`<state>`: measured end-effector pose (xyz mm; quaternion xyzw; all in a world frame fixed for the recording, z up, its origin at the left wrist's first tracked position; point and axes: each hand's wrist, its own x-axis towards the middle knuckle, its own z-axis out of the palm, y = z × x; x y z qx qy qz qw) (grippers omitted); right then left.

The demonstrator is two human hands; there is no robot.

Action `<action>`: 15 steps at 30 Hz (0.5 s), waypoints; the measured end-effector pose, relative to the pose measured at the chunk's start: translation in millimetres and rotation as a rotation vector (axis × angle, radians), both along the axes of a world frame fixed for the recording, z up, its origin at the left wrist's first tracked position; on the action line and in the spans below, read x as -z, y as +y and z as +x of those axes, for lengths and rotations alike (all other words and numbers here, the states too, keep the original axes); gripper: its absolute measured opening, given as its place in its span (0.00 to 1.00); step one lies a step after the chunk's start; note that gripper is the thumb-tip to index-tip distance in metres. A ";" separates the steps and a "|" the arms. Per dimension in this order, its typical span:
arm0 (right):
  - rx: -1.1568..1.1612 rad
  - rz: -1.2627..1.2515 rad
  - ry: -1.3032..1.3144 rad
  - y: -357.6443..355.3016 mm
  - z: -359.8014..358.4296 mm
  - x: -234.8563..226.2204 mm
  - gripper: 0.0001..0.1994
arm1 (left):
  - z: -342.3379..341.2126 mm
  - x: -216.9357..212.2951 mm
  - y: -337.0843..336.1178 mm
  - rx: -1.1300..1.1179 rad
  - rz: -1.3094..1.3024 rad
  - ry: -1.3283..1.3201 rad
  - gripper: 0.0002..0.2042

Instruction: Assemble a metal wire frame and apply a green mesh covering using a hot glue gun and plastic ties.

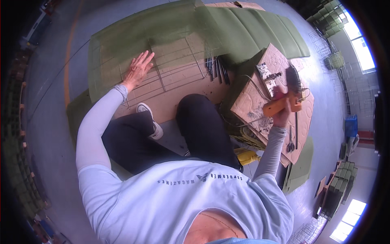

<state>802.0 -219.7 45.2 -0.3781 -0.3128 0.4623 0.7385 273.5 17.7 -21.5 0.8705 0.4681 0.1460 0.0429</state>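
My left hand [139, 70], fingers stretched out, lies on a sheet of thin green mesh [106, 49] by the edge of a wire frame [162, 77]. The frame shows through the mesh, over brown cardboard [168, 106]. To the right, my right hand [281, 118] is wrapped round the handle of an orange corded glue gun [277, 106], smeared by motion. It is above a cardboard-topped stand [252, 95]. Several black sticks [217, 70] lie between the frame and the stand.
On the stand are a white spattered holder [266, 79], scissors [290, 143] and a dark rod [296, 130]. A cable runs over its near edge. Folded green fabric [260, 30] lies behind. A yellow object [247, 156] sits low beside my leg. Green stacks [340, 189] stand at the right.
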 end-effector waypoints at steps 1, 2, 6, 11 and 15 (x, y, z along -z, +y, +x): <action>0.008 -0.110 -0.055 -4.8 -2.5 17.1 0.24 | 2.7 3.0 2.0 0.001 0.006 -0.005 0.25; -0.173 -0.102 -0.201 2.8 -25.6 11.1 0.26 | -1.6 6.1 0.9 -0.024 0.013 -0.030 0.24; -0.349 -0.169 0.079 12.8 -102.5 35.7 0.22 | 0.2 2.2 -3.1 0.002 0.173 -0.019 0.25; -0.420 -0.206 0.058 31.3 -140.6 75.9 0.21 | 3.7 -13.7 -10.9 0.186 0.249 0.196 0.28; -0.546 -0.221 0.070 36.2 -149.1 79.7 0.20 | 7.4 -16.9 -12.1 0.188 0.149 0.175 0.31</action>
